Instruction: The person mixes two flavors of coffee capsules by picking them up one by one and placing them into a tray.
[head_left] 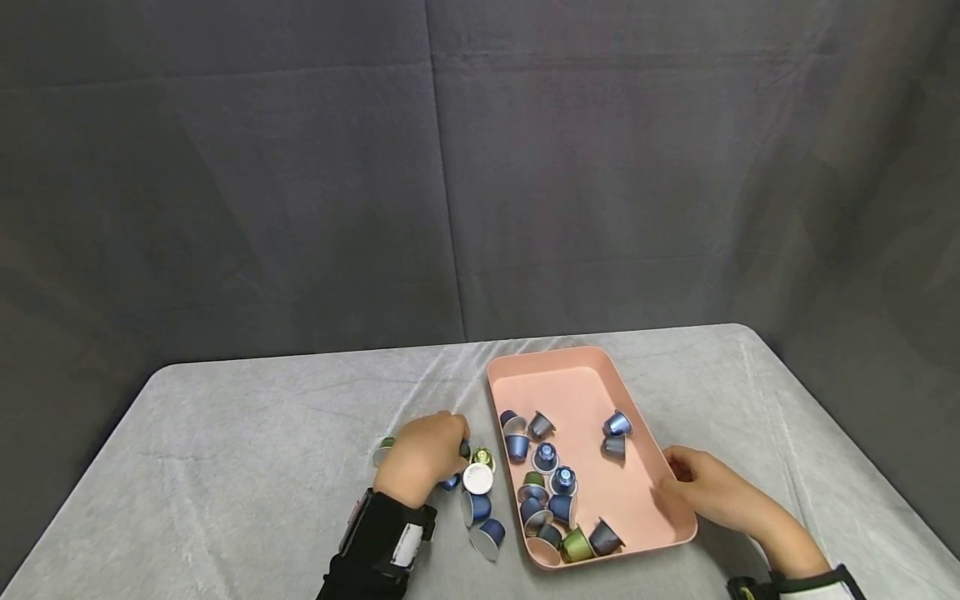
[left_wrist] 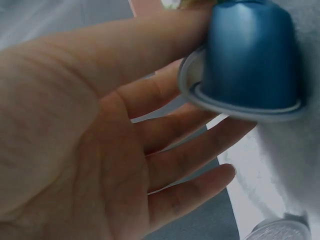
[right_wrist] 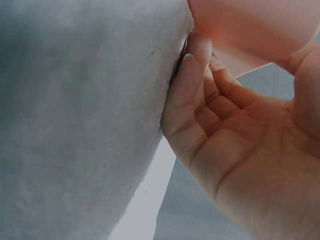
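Left of a pink tray, my left hand reaches down among loose coffee capsules. Thumb and fingers pinch a dark coffee capsule, mostly covered by the hand. A blue capsule looms close in front of the fingers in the left wrist view. Beside the hand lie a green capsule, one with its white lid up and a tipped blue one. My right hand grips the tray's right edge, thumb above and curled fingers at its outer side.
Several blue, grey and green capsules, among them an upright blue one, sit in the tray, mostly along its left and near sides. Another blue capsule lies near the tray's left wall. A grey cloth covers the table; dark curtains hang behind.
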